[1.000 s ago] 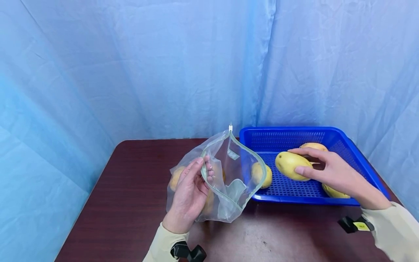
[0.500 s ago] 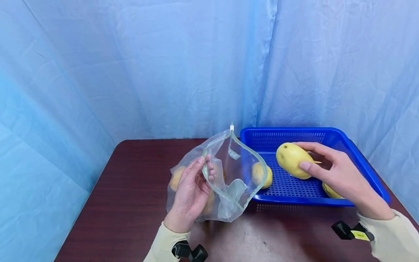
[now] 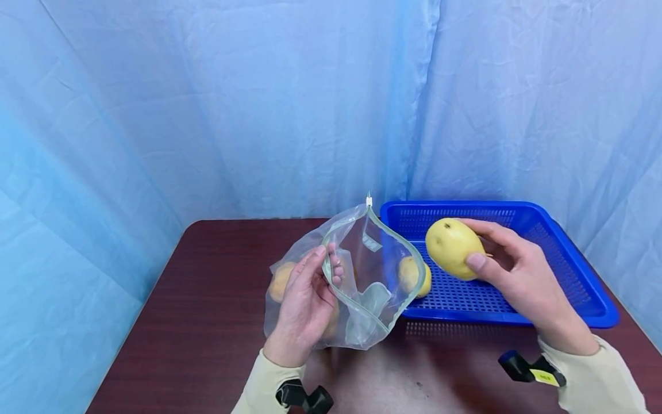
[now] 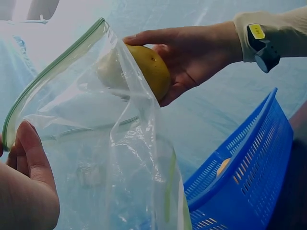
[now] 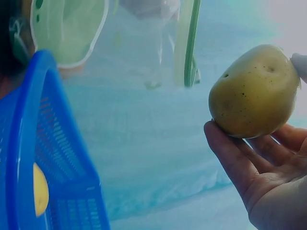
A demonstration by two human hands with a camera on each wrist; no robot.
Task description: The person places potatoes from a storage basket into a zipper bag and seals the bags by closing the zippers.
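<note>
My right hand [image 3: 509, 270] grips a yellow potato [image 3: 453, 247] and holds it in the air above the left part of the blue basket [image 3: 595, 287], just right of the bag's mouth. My left hand [image 3: 305, 302] pinches the green zip rim of a clear plastic bag [image 3: 362, 270] and holds its mouth wide toward the right. Potatoes [image 3: 281, 280] lie inside the bag. In the left wrist view the bag [image 4: 96, 139] fills the frame with the held potato [image 4: 151, 69] behind its rim. In the right wrist view the potato [image 5: 254, 91] rests in my curled fingers [image 5: 230, 153].
One more potato [image 3: 414, 276] lies in the basket behind the bag's edge. The basket stands at the back right of a dark red-brown table [image 3: 207, 322]. Blue cloth [image 3: 207, 103] hangs behind and at both sides.
My right hand has lifted the potato out of the basket and carried it left and up toward the bag's mouth. My left hand and the bag have hardly moved.
</note>
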